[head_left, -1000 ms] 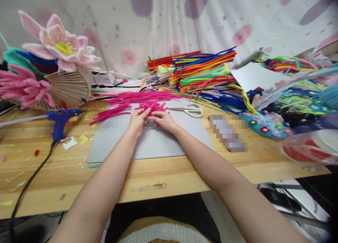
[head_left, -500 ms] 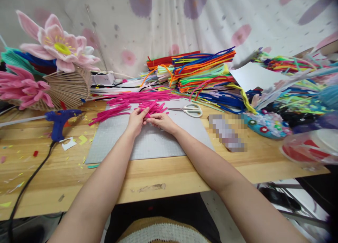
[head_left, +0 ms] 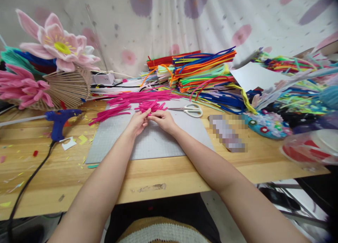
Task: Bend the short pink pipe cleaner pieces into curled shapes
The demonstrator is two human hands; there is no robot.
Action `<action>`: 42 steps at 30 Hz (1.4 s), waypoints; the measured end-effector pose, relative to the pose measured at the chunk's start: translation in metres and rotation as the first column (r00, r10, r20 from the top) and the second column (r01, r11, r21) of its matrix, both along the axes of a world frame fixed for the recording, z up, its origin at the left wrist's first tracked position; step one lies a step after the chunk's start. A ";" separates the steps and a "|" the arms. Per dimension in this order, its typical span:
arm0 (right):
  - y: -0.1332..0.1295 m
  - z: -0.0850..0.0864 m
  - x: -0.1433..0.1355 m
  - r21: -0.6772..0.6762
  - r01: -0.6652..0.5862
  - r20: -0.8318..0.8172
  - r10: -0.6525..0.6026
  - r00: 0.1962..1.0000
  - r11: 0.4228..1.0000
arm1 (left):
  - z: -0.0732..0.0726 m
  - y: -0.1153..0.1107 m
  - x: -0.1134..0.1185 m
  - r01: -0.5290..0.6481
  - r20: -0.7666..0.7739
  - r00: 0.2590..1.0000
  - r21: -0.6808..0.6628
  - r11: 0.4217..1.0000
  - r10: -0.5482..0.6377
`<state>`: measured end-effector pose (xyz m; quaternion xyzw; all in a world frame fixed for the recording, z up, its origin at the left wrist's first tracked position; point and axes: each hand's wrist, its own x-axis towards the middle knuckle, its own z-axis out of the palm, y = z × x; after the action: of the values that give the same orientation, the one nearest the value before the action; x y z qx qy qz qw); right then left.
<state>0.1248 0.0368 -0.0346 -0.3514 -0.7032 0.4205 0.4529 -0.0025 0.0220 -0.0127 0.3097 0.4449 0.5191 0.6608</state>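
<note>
My left hand (head_left: 138,123) is closed in a pinch on a short bright pink pipe cleaner (head_left: 149,114), mostly covered by the fingers. The thumb and fingertips of my right hand (head_left: 164,121) meet at the same piece from the other side. Just beyond both hands lies a small heap of cut pink pipe cleaners (head_left: 151,105) on a grey cutting mat (head_left: 158,142). Longer pink pipe cleaners (head_left: 112,112) are bunched to the left, and more stretch along the mat's far edge. White-handled scissors (head_left: 192,110) rest to the right of the heap.
A blue glue gun (head_left: 59,121) with a trailing black cord lies left of the mat among scraps. Fuzzy pink flowers (head_left: 62,45) stand behind it. Multicoloured pipe cleaner bundles (head_left: 203,68) are piled at the back. A blurred-out object (head_left: 227,133) and a plastic cup (head_left: 311,148) are on the right.
The fingers of both hands have shifted slightly around the pink pipe cleaner, and less of it shows between them. The left hand has turned a little. Everything else stays put.
</note>
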 end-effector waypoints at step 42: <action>-0.004 0.001 0.002 0.094 -0.026 0.135 0.014 0.991 0.995 | -0.012 0.004 -0.004 -0.084 -0.269 0.952 0.237 0.968 0.148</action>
<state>0.1270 0.0330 -0.0334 -0.3496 -0.7549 0.3662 0.4168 -0.0070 0.0264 -0.0250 0.4265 0.4918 0.5538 0.5191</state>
